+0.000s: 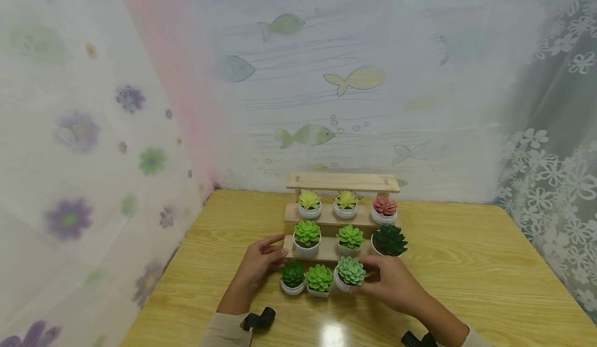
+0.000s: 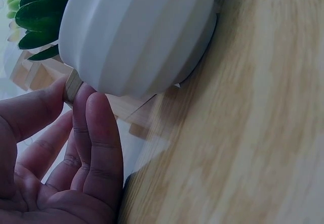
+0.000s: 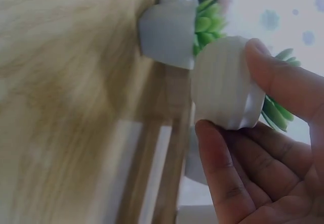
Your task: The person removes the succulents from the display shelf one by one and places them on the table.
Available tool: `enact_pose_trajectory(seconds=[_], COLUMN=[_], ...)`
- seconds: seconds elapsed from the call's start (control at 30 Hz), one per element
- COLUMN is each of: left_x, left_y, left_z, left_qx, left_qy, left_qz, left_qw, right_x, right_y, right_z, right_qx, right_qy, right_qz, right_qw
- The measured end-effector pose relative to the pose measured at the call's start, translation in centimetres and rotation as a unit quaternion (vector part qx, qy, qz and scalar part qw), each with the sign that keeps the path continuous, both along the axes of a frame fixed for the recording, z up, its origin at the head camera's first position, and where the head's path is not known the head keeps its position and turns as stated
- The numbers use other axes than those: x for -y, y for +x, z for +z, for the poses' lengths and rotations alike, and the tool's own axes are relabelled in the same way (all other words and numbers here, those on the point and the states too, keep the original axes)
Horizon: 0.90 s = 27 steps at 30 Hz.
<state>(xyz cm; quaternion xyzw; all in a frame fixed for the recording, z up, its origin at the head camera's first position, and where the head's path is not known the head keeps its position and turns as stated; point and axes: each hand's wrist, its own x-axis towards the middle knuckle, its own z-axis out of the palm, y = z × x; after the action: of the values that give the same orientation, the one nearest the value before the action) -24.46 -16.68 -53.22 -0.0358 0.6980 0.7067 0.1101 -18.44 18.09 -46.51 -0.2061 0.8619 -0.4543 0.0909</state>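
A pale green potted succulent (image 1: pixel 351 271) in a white pot is held by my right hand (image 1: pixel 395 285). In the right wrist view, thumb and fingers grip its ribbed white pot (image 3: pixel 223 82), which appears lifted off the table. At the left end of a tiered wooden plant stand (image 1: pixel 330 181), my left hand (image 1: pixel 257 262) pinches the edge of the lower board (image 2: pixel 73 86) between thumb and fingers. A dark green succulent (image 1: pixel 293 273) and a bright green succulent (image 1: pixel 320 278) stand in front of the stand, between my hands.
On the stand's upper step sit two yellow-green succulents (image 1: pixel 309 200) and a pink one (image 1: pixel 384 206). Its lower step bears two bright green succulents (image 1: pixel 307 234) and a dark one (image 1: pixel 389 240). Patterned curtains (image 1: pixel 298 88) border the wood-grain table (image 1: pixel 466 264).
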Motion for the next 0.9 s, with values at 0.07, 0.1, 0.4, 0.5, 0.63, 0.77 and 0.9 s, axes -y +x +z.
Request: enact_pose_trajectory(seconds=[0.07,0.1,0.4,0.5,0.63,0.77,0.9], left_x=[0.0,0.0,-0.1,-0.1,-0.1,-0.1,-0.1], left_y=[0.0,0.0,-0.1,-0.1,-0.1,0.0,0.0], left_z=[0.0,0.0,0.0,0.1,0.1,0.2,0.2], left_qx=[-0.001,-0.001,0.002,0.001,0.001,0.003,-0.001], left_qy=[0.000,0.000,-0.002,-0.002,-0.001,0.001,0.001], left_qz=[0.000,0.000,0.003,0.002,0.002,0.003,0.003], left_qw=[1.0000,1.0000,1.0000,1.0000,1.0000,1.0000,1.0000], right_x=[-0.1,-0.1,-0.1,-0.1,0.0,0.1,0.1], right_y=[0.0,-0.1,-0.2,-0.3,-0.4,-0.4,-0.4], right_z=[-0.3,-0.5,-1.7,-2.0,-2.6,-3.0,-3.3], right_qx=[0.006,0.007,0.006,0.005,0.002,0.007,0.008], right_qy=[-0.005,-0.006,-0.007,-0.007,-0.007,-0.011,-0.010], right_qz=[0.006,0.008,0.023,0.023,0.023,0.019,0.015], right_qw=[0.9999,0.9999,0.9997,0.9997,0.9997,0.9997,0.9998])
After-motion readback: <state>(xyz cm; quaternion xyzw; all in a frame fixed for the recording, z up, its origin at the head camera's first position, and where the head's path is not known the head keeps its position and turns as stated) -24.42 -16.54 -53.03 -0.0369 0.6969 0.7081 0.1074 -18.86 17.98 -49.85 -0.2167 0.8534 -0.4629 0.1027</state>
